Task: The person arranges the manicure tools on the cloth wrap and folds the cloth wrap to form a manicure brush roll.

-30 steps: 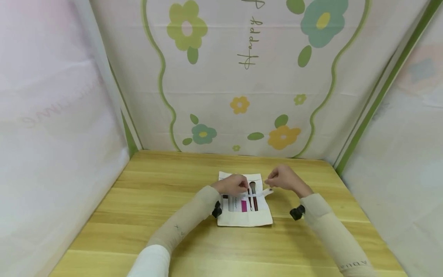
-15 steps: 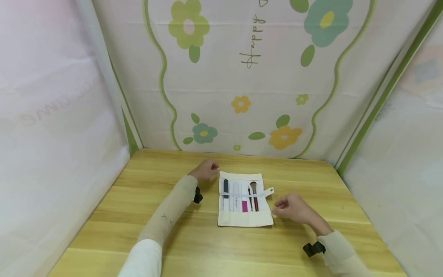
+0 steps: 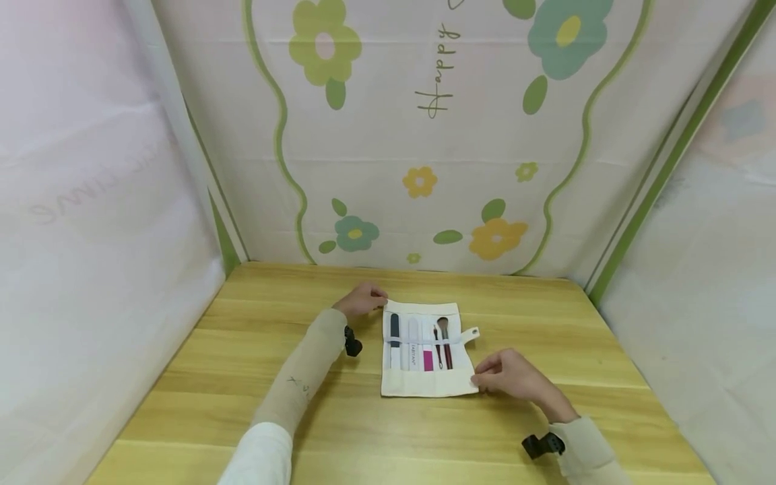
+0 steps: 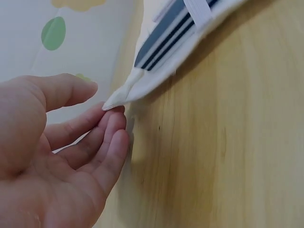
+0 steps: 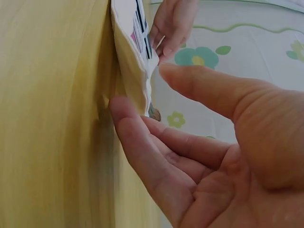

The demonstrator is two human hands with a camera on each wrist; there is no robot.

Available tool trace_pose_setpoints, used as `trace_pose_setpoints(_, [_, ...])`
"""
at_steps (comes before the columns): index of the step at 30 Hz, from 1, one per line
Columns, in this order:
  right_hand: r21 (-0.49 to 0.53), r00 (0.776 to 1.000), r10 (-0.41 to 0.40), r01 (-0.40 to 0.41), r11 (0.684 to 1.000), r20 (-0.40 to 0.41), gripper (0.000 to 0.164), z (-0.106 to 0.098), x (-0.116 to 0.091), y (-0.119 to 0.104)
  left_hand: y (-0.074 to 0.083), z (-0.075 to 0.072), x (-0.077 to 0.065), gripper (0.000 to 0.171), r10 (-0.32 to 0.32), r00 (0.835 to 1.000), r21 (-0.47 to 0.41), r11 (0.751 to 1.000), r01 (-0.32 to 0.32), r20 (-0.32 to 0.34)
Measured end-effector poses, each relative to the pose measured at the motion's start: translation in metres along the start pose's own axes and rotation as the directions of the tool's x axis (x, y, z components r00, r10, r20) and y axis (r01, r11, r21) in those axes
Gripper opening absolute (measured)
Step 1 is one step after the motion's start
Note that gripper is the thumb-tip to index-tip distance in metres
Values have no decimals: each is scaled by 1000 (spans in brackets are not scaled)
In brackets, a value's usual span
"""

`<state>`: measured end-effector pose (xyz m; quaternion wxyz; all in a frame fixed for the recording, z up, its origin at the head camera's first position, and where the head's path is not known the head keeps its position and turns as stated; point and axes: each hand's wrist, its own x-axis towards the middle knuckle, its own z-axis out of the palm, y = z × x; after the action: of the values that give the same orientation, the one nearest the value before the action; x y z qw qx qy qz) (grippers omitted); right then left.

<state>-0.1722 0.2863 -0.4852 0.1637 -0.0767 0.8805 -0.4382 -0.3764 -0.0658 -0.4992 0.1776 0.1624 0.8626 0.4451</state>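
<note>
A cream fabric roll-up pouch [image 3: 427, 384] lies unrolled on the table, its elastic band across several tools. From left to right these are a dark-and-white flat strip [image 3: 395, 330], a pale lettered strip [image 3: 414, 347], a white-and-magenta piece [image 3: 428, 357], a slim dark tool with a looped end [image 3: 437, 347] and a makeup brush [image 3: 445, 340]. My left hand [image 3: 364, 300] touches the pouch's far left corner with its fingertips; the thumb stands apart in the left wrist view. At the near right corner, my right hand [image 3: 515, 377] has its fingers against the edge, thumb apart.
The pouch's snap tab [image 3: 471, 335] sticks out to the right. The wooden table [image 3: 364, 438] meets a flower-printed cloth wall [image 3: 376, 168] at the back, with pale cloth walls on both sides. Black cameras sit on both wrists.
My left hand has moved off the tools to the far left corner. My right hand has come down from beside the tab to the near right corner. The pouch stays in place.
</note>
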Motion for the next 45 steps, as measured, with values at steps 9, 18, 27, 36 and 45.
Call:
trace_pose_setpoints(9, [139,995,96,-97,985,16,25,10,2,-2,6,20,2,25,-67,995,-116,991,58,-75])
trace_pose_setpoints(18, [193,990,138,-137,972,7,27,4,9,-8,12,10,-4,28,-89,991,-203,977,68,-95])
trace_pose_setpoints(27, [188,993,120,-119,975,8,36,-29,10,-15,12,-18,-19,24,-8,1000,-316,949,9,6])
trace_pose_setpoints(36, [179,994,108,-101,979,-30,35,-49,22,-14,8,-37,-61,21,14,999,-248,969,-2,49])
trace_pose_setpoints(45, [157,983,125,-104,982,-133,34,-62,47,-13,-1,-39,-96,25,-46,993,-184,981,64,104])
